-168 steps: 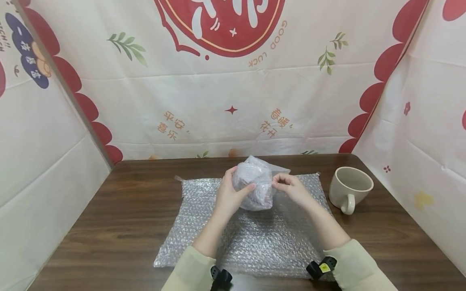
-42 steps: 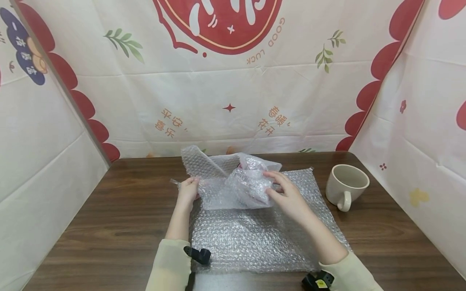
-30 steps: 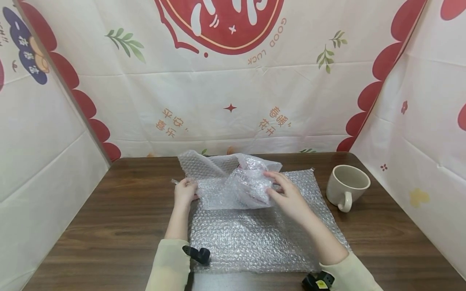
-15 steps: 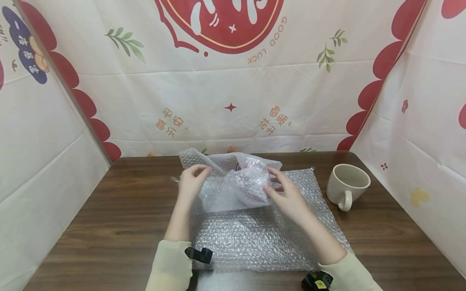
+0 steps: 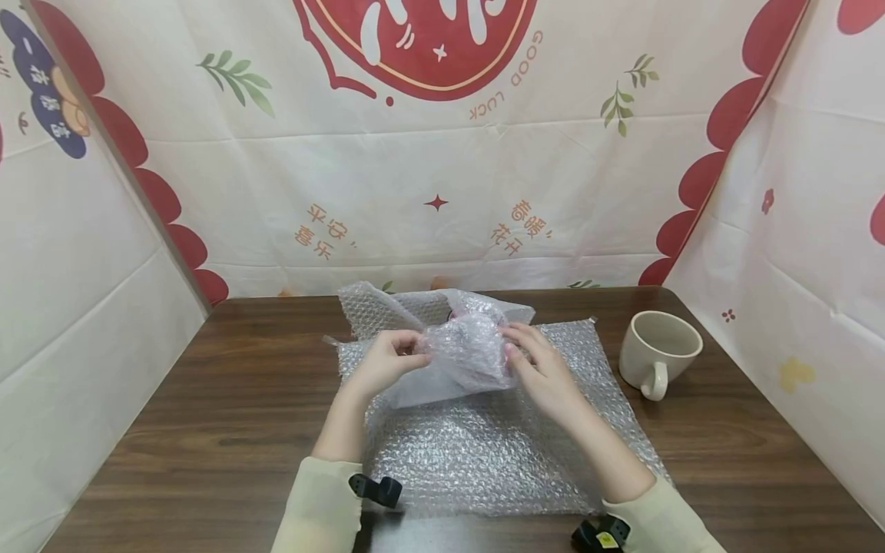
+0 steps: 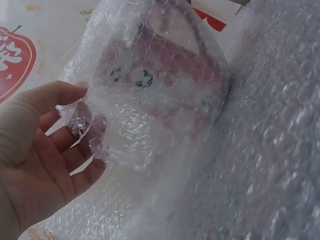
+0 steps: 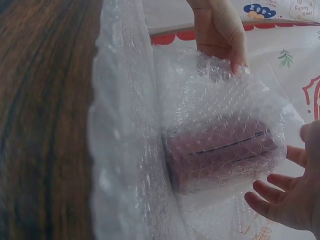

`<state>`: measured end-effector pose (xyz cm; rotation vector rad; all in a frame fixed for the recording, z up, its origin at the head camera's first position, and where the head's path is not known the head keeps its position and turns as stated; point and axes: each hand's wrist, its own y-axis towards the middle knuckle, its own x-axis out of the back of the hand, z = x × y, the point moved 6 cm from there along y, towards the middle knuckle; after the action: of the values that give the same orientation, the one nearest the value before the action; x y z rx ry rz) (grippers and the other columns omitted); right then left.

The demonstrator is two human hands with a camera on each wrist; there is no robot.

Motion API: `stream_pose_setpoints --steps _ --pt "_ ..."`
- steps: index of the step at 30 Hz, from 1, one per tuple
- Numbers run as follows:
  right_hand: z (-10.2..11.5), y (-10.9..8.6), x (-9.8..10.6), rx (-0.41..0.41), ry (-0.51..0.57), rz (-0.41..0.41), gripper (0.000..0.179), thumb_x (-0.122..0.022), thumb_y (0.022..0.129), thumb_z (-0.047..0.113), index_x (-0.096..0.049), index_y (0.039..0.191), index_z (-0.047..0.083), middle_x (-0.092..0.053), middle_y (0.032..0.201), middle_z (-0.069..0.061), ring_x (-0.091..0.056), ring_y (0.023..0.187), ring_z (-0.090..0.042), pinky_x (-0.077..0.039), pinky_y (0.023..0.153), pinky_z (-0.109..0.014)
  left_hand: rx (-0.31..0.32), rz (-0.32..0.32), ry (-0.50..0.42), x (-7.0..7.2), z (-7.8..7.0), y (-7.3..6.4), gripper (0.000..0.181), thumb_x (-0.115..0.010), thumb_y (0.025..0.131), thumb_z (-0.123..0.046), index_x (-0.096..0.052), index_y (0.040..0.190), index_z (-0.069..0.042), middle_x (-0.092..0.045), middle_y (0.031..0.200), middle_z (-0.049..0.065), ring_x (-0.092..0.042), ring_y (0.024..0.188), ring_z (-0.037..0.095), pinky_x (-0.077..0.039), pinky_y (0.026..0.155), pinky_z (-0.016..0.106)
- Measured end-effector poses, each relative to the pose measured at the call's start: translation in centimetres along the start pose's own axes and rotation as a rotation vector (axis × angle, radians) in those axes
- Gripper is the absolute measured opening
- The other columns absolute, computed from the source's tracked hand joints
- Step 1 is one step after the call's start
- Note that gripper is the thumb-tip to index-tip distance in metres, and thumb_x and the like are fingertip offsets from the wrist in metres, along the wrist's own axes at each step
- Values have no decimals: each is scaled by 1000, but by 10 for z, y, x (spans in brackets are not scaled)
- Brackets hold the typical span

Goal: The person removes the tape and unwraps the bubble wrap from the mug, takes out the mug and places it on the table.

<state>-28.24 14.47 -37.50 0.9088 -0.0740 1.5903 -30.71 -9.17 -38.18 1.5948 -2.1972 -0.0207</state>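
Observation:
A bundle of clear bubble wrap (image 5: 470, 349) sits toward the back of the table. Through the plastic in the left wrist view shows a pink item (image 6: 172, 75) with round black-and-white figures and a dark loop above it; dark lines cross its pink side in the right wrist view. My left hand (image 5: 387, 361) pinches the wrap's loose edge (image 6: 82, 125) at the bundle's left, thumb against fingers. On the right side my right hand (image 5: 546, 376) touches the bundle with spread, slightly bent fingers (image 7: 267, 192). A flap of wrap (image 5: 373, 307) stands up behind my left hand.
A larger bubble-wrap sheet (image 5: 498, 468) lies flat beneath the bundle on the dark wooden table (image 5: 228, 430). To the right stands a cream mug (image 5: 653, 361), its handle toward me. A printed cloth (image 5: 415, 169) hangs behind the table and along both sides.
The compact bundle of earlier has a spread-out flap on its left. My left hand has left the flap's outer left end and moved right to the bundle; my right hand has stayed nearly still.

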Motion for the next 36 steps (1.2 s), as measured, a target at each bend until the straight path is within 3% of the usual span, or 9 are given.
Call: stream_pose_setpoints --steps 3,5,10,12,18,25,30,33,36 --pt "-1 0 -1 12 5 4 39 -55 98 26 -54 134 11 -40 144 -15 -55 110 -32 -51 83 -47 4 12 5 3 1 -3 4 -67 83 2 -67 86 5 -57 75 0 -52 70 13 -47 64 24" --pt "-1 0 -1 17 5 2 40 -58 96 25 -55 133 11 -40 144 -15 -54 114 -32 -50 85 -47 -18 39 3 3 -8 -7 2 -64 82 7 -66 84 7 -61 79 5 -55 74 15 -49 68 26" --pt "-1 -1 -1 2 0 8 42 -60 95 28 -55 133 11 -41 144 -15 -51 118 -31 -49 88 -48 -89 124 18 -1 -12 -17 10 -61 77 12 -67 81 5 -65 87 10 -58 78 17 -52 69 27" --pt "-2 -1 -1 -1 0 13 43 -60 95 29 -55 133 11 -40 144 -15 -51 118 -31 -48 88 -49 -106 171 52 -5 -6 -20 12 -61 76 11 -68 80 2 -66 86 5 -58 76 16 -52 67 27" --pt "-2 -3 -1 1 -28 38 50 -67 90 30 -53 135 12 -40 144 -15 -51 116 -32 -47 88 -51 -169 321 206 -18 -11 -37 15 -62 75 6 -70 81 -5 -68 85 0 -60 76 14 -53 70 30" --pt "-3 -4 -2 -21 -49 69 64 -74 83 33 -48 140 17 -36 147 -14 -49 118 -32 -46 90 -51 -142 483 342 -40 -10 -53 13 -68 76 -2 -71 82 -14 -69 101 -2 -62 96 11 -48 89 31" --pt "-2 -6 -2 -22 -69 80 67 -74 83 37 -46 141 18 -34 148 -14 -49 119 -33 -47 90 -51 -96 519 392 -50 -7 -56 22 -62 77 -1 -75 86 -16 -66 117 1 -56 114 15 -41 99 35" --pt "-1 -7 -3 -31 -83 88 68 -73 84 39 -45 142 19 -33 149 -13 -49 120 -35 -46 91 -52 -110 540 392 -57 -7 -56 28 -59 77 -2 -77 96 -13 -66 116 1 -56 116 16 -41 100 33" --pt "4 -9 -3 -56 -98 90 70 -72 84 42 -43 144 20 -28 152 -13 -44 124 -40 -41 91 -62 -137 566 406 -63 -7 -57 24 -59 80 -8 -76 97 -11 -66 117 2 -57 115 15 -41 99 30"
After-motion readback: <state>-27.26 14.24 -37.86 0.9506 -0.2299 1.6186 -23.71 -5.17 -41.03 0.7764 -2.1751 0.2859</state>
